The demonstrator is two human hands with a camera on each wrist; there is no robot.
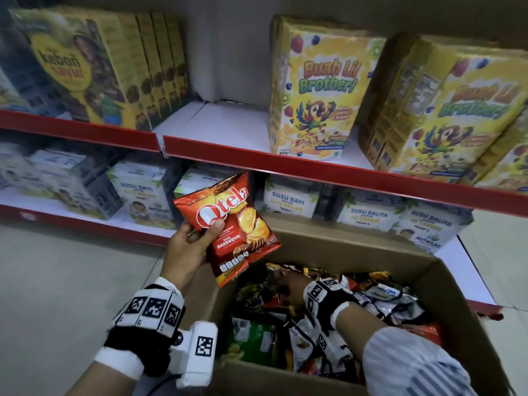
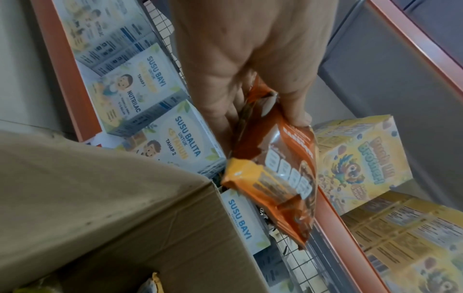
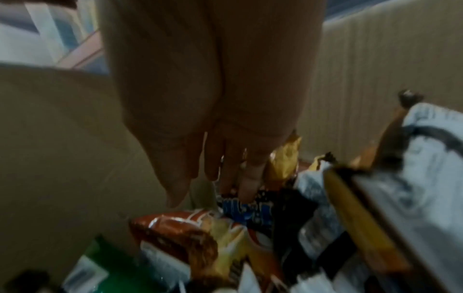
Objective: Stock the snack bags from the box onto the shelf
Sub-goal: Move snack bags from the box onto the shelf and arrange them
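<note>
My left hand (image 1: 213, 228) grips a red Qtela snack bag (image 1: 228, 224) by its left edge, thumb on the front, and holds it upright above the near left corner of the cardboard box (image 1: 357, 247). In the left wrist view the same bag (image 2: 275, 168) hangs from the left hand (image 2: 263, 111) in front of the shelves. My right hand (image 1: 291, 284) reaches down into the box among several loose snack bags (image 1: 385, 298). In the right wrist view its fingers (image 3: 246, 184) are straight and touch the pile of bags (image 3: 200, 234); they grip nothing that I can see.
The upper shelf (image 1: 223, 124) has a bare white gap between brown-and-yellow cereal boxes (image 1: 94, 67) and yellow Buah Lil Brother boxes (image 1: 317, 90). White milk-powder boxes (image 1: 143, 192) line the lower shelf behind the carton. Grey floor lies to the left.
</note>
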